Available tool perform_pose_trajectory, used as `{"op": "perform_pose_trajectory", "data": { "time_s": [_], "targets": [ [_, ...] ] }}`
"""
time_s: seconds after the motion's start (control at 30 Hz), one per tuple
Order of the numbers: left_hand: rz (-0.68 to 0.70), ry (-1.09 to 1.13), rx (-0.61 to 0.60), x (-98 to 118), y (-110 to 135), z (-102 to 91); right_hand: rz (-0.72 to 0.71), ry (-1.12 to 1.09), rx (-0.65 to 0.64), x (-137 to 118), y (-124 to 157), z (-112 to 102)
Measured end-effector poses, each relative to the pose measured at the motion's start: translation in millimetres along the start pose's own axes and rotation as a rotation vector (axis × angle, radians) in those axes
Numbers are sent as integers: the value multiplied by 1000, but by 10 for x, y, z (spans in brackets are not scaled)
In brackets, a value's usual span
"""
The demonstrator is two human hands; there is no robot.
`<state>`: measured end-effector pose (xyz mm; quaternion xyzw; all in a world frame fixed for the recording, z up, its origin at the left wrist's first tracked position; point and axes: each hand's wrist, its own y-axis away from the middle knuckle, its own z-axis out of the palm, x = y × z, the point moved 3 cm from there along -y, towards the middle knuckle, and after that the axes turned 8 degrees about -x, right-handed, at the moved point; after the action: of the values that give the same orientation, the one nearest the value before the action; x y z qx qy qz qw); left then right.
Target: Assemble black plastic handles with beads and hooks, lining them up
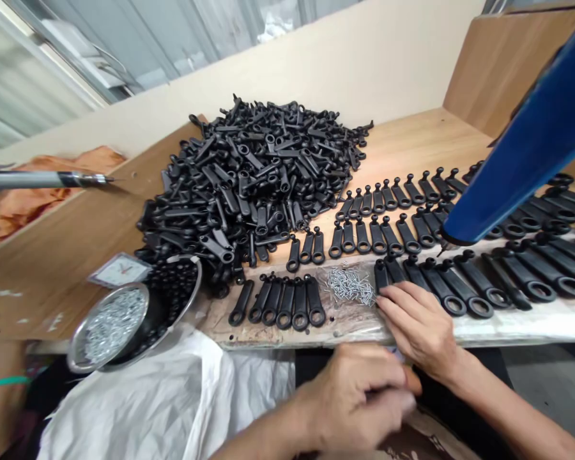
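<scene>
My left hand (359,397) is in front of the table edge, its fingers curled closed and partly blurred. What it holds, if anything, cannot be made out. My right hand (419,326) rests at the table edge with fingers stretched out together. Its fingertips touch the lower part of a black plastic lever with a ring end (382,273), hiding that end. Just left of these fingertips lies a small heap of short metal pins (349,285). Further left, several black levers (285,303) stand in a short row, ring ends toward me.
A big pile of black levers (253,172) fills the back. More rows (393,235) run rightward under a slanting blue cylindrical tool (522,134). At left are a bowl of metal pins (115,326), a basin of black balls (172,291), a pointed grey tool (43,181) and another person's arm (2,390).
</scene>
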<state>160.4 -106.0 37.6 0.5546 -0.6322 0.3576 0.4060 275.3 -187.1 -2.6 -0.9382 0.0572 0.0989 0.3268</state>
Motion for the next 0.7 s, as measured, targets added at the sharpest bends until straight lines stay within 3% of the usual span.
{"op": "perform_pose_trajectory", "data": {
  "time_s": [0.07,0.1,0.17,0.27,0.47,0.7],
  "targets": [
    [-122,385,-51,-121,149,281,-32,68,-227,-9,-189,5],
    [-194,589,-21,-219,207,400,-47,101,-359,-17,-287,38],
    [-268,1003,111,-425,283,573,-74,160,-589,-44,-462,142],
    [-222,1410,282,-634,338,639,-101,219,-732,-111,-662,307],
    [-70,1666,361,-675,437,372,-67,189,-901,-176,-822,499],
    [47,1751,402,-681,437,100,-14,50,-879,46,-938,629]
  ]
}}
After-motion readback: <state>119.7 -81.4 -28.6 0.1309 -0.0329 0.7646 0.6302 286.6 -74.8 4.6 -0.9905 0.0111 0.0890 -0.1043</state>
